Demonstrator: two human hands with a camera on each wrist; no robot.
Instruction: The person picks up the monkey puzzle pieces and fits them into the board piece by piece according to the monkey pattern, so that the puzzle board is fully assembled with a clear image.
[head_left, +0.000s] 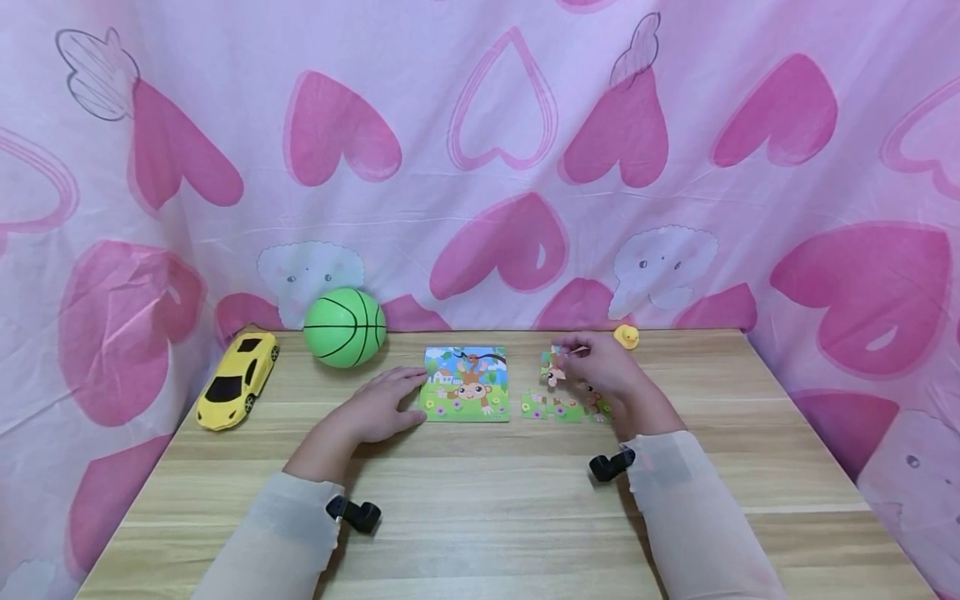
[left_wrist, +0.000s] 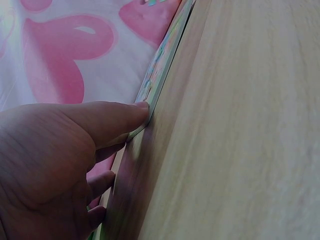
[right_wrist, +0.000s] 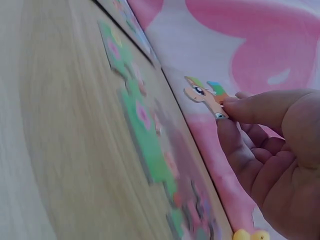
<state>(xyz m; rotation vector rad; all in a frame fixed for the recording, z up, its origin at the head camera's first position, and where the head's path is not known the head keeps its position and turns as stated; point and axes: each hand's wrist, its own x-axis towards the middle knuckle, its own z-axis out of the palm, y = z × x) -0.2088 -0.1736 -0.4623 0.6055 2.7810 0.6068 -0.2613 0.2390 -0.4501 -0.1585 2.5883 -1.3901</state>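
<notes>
A square monkey picture board (head_left: 467, 385) lies flat on the table. My left hand (head_left: 384, 407) (left_wrist: 50, 155) rests at its left side; in the left wrist view the thumb touches the edge near a corner of the board (left_wrist: 161, 65). Between thumb and fingertips, my right hand (head_left: 606, 367) (right_wrist: 280, 145) pinches a puzzle piece (right_wrist: 200, 95) showing an eye, held above the table. Under and beside that hand lie several puzzle pieces (head_left: 567, 411) (right_wrist: 145, 135) with green grass and flowers, some partly hidden by it in the head view.
On the wooden table (head_left: 465, 517), a yellow toy car (head_left: 236, 382) and a green ball (head_left: 345, 327) stand at the left. A small yellow duck (head_left: 626, 337) sits at the back, beyond my right hand. Pink heart-patterned cloth (head_left: 405, 200) hangs behind the table.
</notes>
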